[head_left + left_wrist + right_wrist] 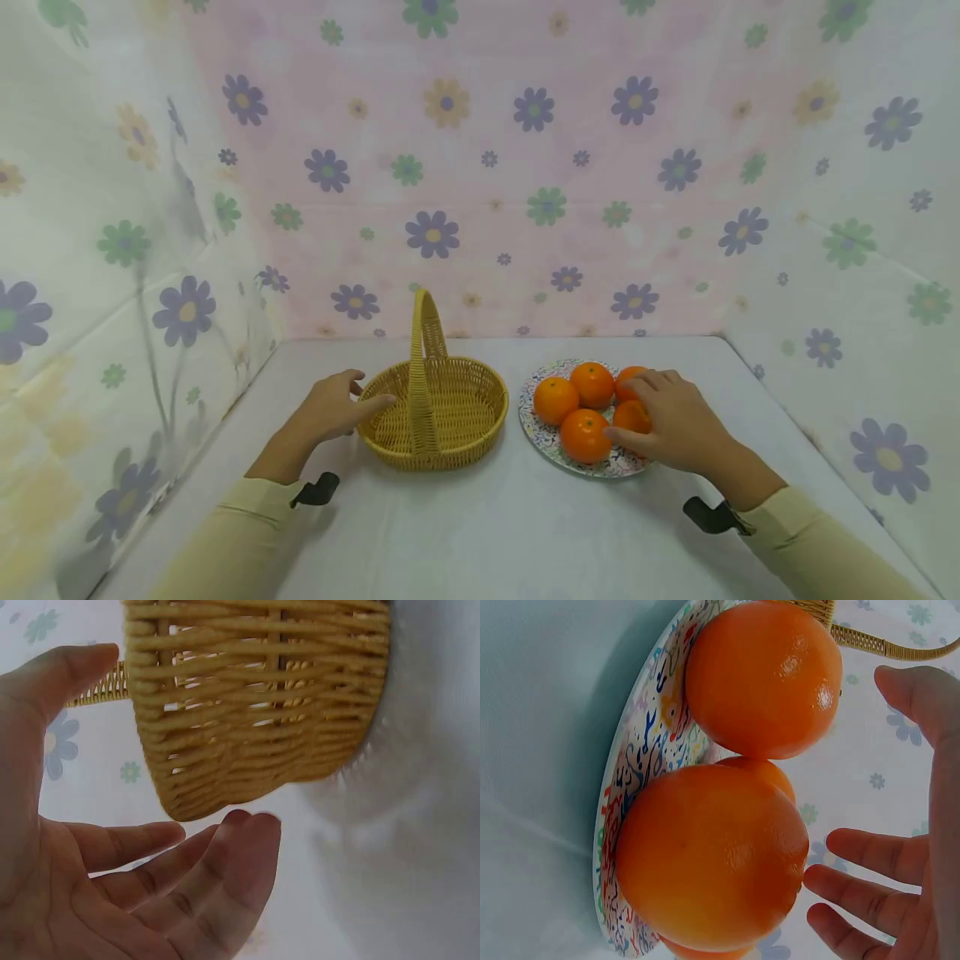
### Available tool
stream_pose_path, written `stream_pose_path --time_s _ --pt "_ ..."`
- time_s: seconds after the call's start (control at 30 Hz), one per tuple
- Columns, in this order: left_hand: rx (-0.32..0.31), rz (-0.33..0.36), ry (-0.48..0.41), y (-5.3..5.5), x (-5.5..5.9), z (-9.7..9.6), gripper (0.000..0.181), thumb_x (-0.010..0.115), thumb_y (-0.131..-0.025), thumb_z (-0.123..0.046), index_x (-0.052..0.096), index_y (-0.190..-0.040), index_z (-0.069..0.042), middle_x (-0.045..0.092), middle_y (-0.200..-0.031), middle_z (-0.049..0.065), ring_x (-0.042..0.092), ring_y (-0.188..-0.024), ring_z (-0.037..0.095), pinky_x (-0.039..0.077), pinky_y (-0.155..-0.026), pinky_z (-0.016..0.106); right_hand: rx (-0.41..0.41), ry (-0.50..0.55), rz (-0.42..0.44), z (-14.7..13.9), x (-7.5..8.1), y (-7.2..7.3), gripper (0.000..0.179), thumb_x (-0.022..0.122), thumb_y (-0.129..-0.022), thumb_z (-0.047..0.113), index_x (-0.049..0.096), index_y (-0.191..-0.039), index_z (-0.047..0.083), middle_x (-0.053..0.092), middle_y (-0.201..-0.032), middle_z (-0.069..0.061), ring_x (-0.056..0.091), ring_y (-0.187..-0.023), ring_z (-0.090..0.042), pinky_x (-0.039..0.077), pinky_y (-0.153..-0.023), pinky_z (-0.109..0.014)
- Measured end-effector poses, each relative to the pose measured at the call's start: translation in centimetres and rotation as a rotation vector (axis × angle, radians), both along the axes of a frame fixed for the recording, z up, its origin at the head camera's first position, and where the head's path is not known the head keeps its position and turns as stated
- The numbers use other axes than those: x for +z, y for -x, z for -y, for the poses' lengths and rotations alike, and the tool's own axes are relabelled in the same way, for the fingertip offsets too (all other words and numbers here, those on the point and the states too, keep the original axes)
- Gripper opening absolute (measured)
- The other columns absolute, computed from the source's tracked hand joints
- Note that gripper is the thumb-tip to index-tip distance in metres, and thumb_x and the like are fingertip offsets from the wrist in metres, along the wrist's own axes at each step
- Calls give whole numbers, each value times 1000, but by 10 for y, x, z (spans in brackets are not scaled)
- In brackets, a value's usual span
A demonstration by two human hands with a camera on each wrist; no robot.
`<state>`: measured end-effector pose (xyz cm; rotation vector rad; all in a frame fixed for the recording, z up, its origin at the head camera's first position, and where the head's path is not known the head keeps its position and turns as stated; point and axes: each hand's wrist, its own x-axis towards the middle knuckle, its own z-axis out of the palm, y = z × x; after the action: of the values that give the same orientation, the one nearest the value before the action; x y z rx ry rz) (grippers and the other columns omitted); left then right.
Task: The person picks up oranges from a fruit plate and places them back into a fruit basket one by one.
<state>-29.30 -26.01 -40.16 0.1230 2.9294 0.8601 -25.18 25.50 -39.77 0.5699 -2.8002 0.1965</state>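
Note:
A yellow wicker basket (465,454) with a tall arched handle stands on the table, nothing inside it. At its left side is my left hand (333,408), thumb over the rim and fingers spread outside; the left wrist view shows a gap between fingertips and the wicker wall (255,712). Several oranges (587,436) sit on a speckled plate (551,450) to the right. My right hand (675,421) hovers over the plate's right side, above the nearest orange (712,855). In the right wrist view its fingers are extended and grip nothing.
The white table (480,533) carries both basket and plate, side by side with a narrow gap. Flowered cloth (480,192) hangs behind and along both sides. Each wrist wears a black camera strap (318,489).

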Motion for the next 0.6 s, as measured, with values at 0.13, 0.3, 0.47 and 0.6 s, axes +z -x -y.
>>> stream_pose_path --time_s 0.13,0.3,0.47,0.6 --pt "19 15 -57 1 -5 1 103 66 -88 -71 39 -152 5 53 -142 33 73 -82 22 63 -68 36 19 30 2 6 -4 1 74 74 -80 74 68 -122 14 65 -129 -9 55 -117 -33 49 -98 -62" --pt "54 50 -182 3 -9 3 97 74 -87 -63 43 -149 5 53 -140 32 72 -95 28 65 -70 35 41 38 -6 11 -10 3 81 75 -78 75 68 -126 12 67 -126 -8 56 -118 -32 49 -99 -63" --pt "99 126 -352 5 -14 5 81 79 -90 -47 49 -145 4 55 -140 29 69 -109 33 65 -76 38 49 67 -4 17 -16 4 83 79 -74 74 68 -128 13 70 -123 -6 54 -122 -33 43 -104 -68" --pt "132 195 -470 5 -15 8 74 79 -92 -37 49 -145 5 55 -144 27 65 -119 34 64 -85 42 53 87 -8 22 -20 3 85 83 -69 75 69 -127 14 71 -119 -3 52 -122 -32 39 -108 -68"
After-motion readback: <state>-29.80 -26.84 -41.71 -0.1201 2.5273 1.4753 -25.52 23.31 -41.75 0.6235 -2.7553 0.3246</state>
